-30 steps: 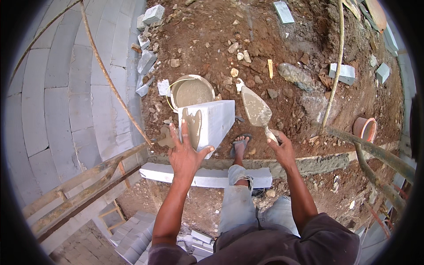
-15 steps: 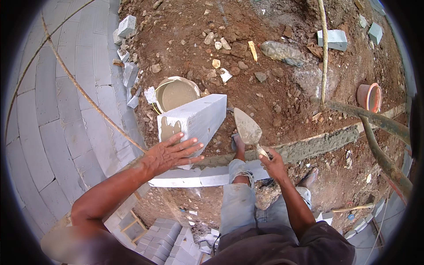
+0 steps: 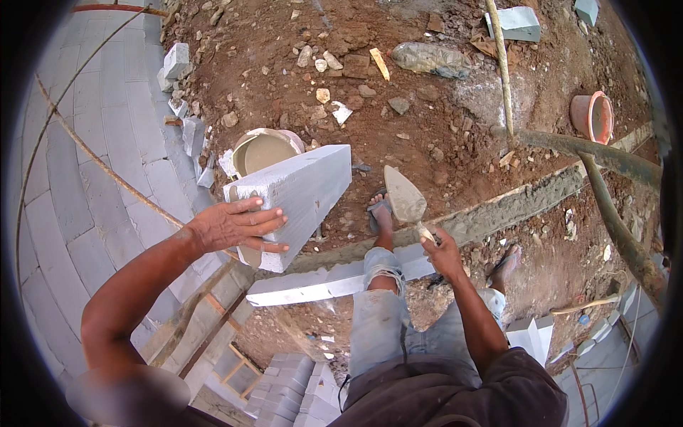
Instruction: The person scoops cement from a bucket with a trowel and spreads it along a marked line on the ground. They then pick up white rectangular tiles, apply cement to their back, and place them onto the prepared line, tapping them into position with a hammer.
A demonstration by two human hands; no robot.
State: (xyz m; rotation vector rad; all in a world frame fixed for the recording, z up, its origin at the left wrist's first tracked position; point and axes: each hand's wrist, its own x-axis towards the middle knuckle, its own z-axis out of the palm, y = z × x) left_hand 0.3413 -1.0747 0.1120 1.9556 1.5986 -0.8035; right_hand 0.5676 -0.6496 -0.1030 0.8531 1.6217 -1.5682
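Note:
A long pale-grey concrete block point(image 3: 306, 196) lies at an angle beside a low wall course, with grey mortar smeared on its near end. My left hand point(image 3: 238, 224) rests on that near end, its fingers stretched over the corner and not wrapped round the block; the palm side is hidden. In my right hand point(image 3: 442, 252), closed round the handle, is a trowel point(image 3: 405, 196). Its mortar-coated blade points up and away above my foot. Just beyond the block stands a bucket of wet mortar point(image 3: 267, 151), partly hidden by it.
A mortar-topped strip point(image 3: 512, 213) and a white block course point(image 3: 320, 286) cross before my legs. Wooden poles point(image 3: 612, 206) jut in at right, near a pinkish bucket point(image 3: 592, 118). A block wall point(image 3: 92, 192) rises at left. Stacked blocks point(image 3: 281, 388) stand below. Rubble litters the soil.
The view has shifted a little. The block's near end and my left hand have moved left relative to the white course. My right hand still holds the trowel in much the same pose.

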